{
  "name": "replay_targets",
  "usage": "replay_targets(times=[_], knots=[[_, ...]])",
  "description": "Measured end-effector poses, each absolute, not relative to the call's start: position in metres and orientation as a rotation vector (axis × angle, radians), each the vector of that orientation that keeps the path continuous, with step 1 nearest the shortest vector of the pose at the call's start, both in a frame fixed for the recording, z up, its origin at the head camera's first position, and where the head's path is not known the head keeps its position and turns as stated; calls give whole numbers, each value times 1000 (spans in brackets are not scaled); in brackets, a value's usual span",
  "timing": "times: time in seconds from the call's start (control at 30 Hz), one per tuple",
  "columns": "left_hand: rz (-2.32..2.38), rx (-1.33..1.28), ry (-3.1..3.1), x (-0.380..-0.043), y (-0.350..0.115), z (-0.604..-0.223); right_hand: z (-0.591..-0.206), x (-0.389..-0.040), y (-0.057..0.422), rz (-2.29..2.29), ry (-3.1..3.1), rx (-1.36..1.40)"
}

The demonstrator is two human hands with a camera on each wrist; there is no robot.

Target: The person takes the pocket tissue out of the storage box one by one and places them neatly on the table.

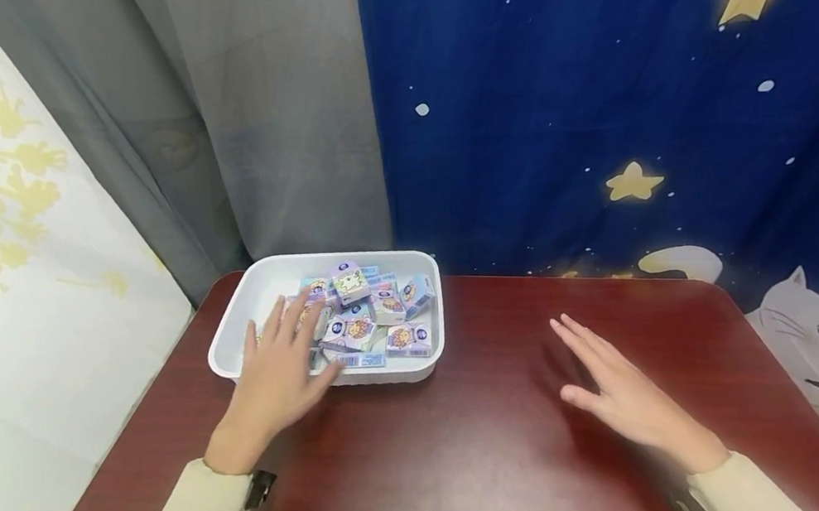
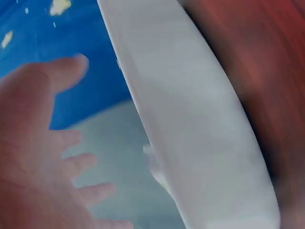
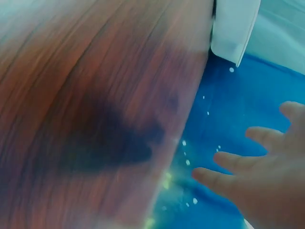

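Note:
Spread fingers mark my left hand (image 1: 278, 376), which hovers over the front left part of a white plastic basin (image 1: 237, 328). Inside the basin lies a heap of small boxes (image 1: 350, 331) in purple, white and blue with cartoon prints; some are hidden behind the hand. In the left wrist view the basin's outer wall (image 2: 181, 105) fills the middle, with the fingers (image 2: 78, 164) straight beside its rim. Off to the right, my right hand (image 1: 622, 391) is held above the table with straight fingers and nothing in it. The right wrist view shows its fingers (image 3: 252, 162) apart.
The basin stands at the back left of a dark red wooden table (image 1: 504, 445). Behind it hang a grey curtain (image 1: 290, 118) and a blue curtain (image 1: 547, 66) with stars and a cat. A white patterned panel (image 1: 29, 270) borders the left edge.

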State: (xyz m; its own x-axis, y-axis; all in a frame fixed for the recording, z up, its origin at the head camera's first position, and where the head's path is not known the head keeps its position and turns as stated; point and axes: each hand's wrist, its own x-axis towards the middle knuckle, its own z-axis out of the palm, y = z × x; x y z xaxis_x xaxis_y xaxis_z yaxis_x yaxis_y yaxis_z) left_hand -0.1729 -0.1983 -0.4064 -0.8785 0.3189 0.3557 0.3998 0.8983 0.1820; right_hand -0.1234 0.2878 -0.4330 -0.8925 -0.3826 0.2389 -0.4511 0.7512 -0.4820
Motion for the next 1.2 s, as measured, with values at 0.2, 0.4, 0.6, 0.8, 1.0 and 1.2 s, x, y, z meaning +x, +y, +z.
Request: replay_targets(times=[0.2, 0.4, 0.6, 0.8, 1.0, 1.2], knots=[[-438, -291, -2689, -186, -237, -407, -425, -137, 270, 1409, -2702, 597], [-574, -20, -2773, -195, -268, -413, -413, -151, 242, 2085, -2521, 344], [-689, 190, -2969, -200, -281, -416, -417, -166, 214, 2398, -2363, 93], [-704, 263, -3047, -202, -284, -416, -430, -183, 185, 2656, -2119, -151], [-669, 262, -3094, -202, -285, -416, -438, -199, 154, 2727, -1946, -264], [-624, 236, -3122, -203, -285, -414, -444, -209, 128, 2656, -1940, -211]])
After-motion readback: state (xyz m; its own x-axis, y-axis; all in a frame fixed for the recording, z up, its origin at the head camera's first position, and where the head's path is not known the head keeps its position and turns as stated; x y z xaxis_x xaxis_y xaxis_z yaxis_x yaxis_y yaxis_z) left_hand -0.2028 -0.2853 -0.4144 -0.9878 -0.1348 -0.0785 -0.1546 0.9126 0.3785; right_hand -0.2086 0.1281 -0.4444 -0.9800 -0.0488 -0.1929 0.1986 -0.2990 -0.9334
